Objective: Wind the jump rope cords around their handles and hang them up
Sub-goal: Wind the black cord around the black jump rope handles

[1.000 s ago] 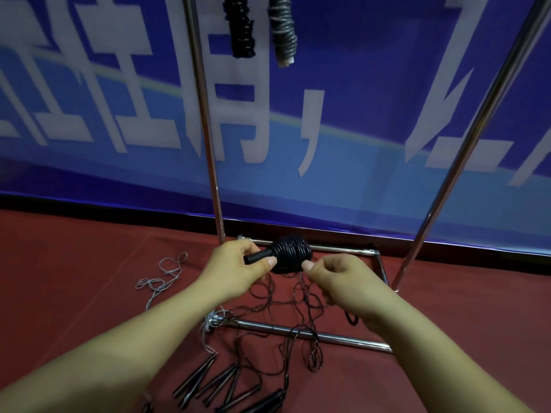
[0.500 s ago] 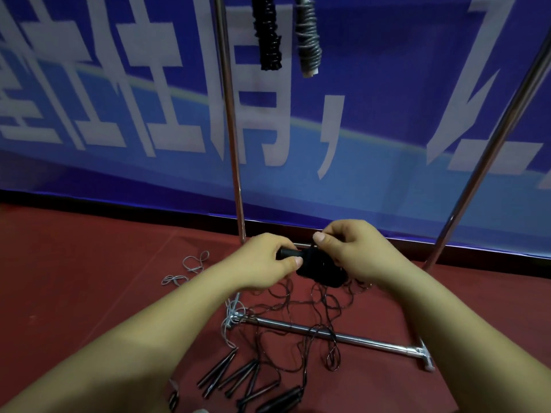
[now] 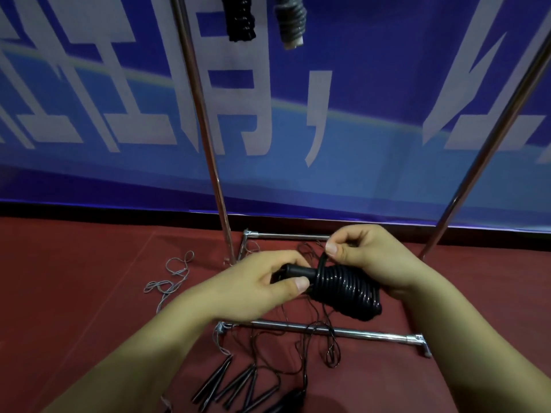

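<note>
The left hand (image 3: 253, 286) grips the bare end of a black jump rope handle (image 3: 298, 271), thumb laid across the front and fingers curled behind it. The rest of that handle is buried under a fat coil of black cord (image 3: 347, 289) which slants down to the right, so the bundle lies straight between the two hands. The right hand (image 3: 378, 260) sits just above and behind the coil, pinching a loop of the cord between thumb and forefinger right where the winding meets the bare handle — its other fingers are folded in behind the bundle.

Directly beneath the bundle, thin black cords (image 3: 313, 347) lie in loose tangles on the red floor (image 3: 74, 293), trailing over the front bar of a chrome rack base (image 3: 343, 332). Nearer than that bar, several black handles (image 3: 235, 383) lie fanned out. Left of the bundle a grey cord (image 3: 173, 281) is strewn in loops on the floor.

Two chrome uprights of the rack (image 3: 205, 138) rise behind the bundle, one on each side. High above it hang two wound ropes — a black one (image 3: 240, 19) and a grey one (image 3: 290, 22) just to its right — against a blue banner (image 3: 372, 114) with large pale characters.
</note>
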The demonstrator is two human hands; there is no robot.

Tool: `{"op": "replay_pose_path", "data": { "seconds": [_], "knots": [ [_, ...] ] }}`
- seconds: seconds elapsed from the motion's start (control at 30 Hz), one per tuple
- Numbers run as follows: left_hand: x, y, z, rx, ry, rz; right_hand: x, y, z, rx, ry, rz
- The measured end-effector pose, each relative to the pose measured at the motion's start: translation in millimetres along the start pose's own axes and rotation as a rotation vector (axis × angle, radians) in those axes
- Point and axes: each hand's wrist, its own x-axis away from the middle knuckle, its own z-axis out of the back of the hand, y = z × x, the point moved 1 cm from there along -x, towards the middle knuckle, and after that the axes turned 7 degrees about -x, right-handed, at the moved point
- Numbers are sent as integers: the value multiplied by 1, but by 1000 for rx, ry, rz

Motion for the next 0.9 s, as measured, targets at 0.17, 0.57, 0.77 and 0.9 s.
{"op": "replay_pose_path", "data": {
  "seconds": [0.17,0.57,0.77,0.9],
  "knots": [
    [-1,-20,-8,341,-70,-21,-7,14,1,-191,-155,-125],
    [4,-13,3,414,58,-30,-32,40,-7,-195,-181,-53],
    [5,-8,-1,566,224,-7,-23,64,-13,-323,-58,-157],
    [-6,-12,-6,838,357,90,-16,46,-48,-303,-31,-72]
  ]
}}
